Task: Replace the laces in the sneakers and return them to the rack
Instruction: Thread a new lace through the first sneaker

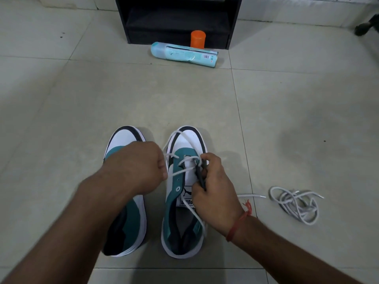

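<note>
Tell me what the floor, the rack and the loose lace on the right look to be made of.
Floor: glazed ceramic or stone tile, pale and slightly glossy; grout lines and soft reflections show. Rack: matte black board, probably laminated wood; flat panels with square edges, though painted metal cannot be excluded. Loose lace: woven white textile cord, limp and tangled, with what look like clear plastic tips.

Head-height view, steeply down, close

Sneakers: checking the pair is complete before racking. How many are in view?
2. The left sneaker stands partly under the left forearm; the right sneaker stands beside it, being laced. None seen elsewhere.
</note>
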